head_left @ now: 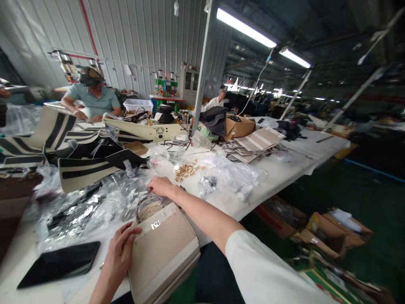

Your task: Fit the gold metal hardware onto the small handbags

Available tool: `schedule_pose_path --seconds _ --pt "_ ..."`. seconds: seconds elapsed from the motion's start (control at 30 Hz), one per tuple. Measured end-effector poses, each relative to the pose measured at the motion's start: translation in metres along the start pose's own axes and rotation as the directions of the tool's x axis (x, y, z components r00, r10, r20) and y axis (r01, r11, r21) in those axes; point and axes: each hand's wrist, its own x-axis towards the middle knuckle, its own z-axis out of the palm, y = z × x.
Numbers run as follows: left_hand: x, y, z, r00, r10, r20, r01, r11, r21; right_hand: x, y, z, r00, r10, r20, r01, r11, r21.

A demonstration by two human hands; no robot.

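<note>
Beige bag (pixel 164 249) is overhanging worktop (pixel 272 177) edge; left hand (pixel 122 251) fingers are gripping its flap, right hand (pixel 161 185) fingers curling over its top. Risk: bag slipping off if grip is loosening

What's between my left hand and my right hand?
In the head view, the beige bag fills that gap, with its metal clasp and cord-wound handle between left hand and right hand.
</note>
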Motion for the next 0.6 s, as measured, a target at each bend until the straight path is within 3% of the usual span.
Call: schedule_pose_path --seconds 0.2,0.33,0.6 --pt "0.004 -0.012 0.000 0.999 0.049 0.000 -0.049 0.998 0.035 -0.003 -0.001 -0.005 1.000 -0.024 -0.016 0.024 1.000 -0.014" --pt "0.004 -0.011 -0.001 1.000 0.009 0.016 -0.009 1.000 0.012 -0.008 0.004 -0.006 0.999 -0.035 -0.024 0.035 0.999 0.004" --pt "-0.002 0.030 -0.003 0.993 -0.117 0.000 0.116 0.992 -0.054 -0.022 0.003 -0.005 0.996 0.002 -0.087 0.008 0.993 0.119"
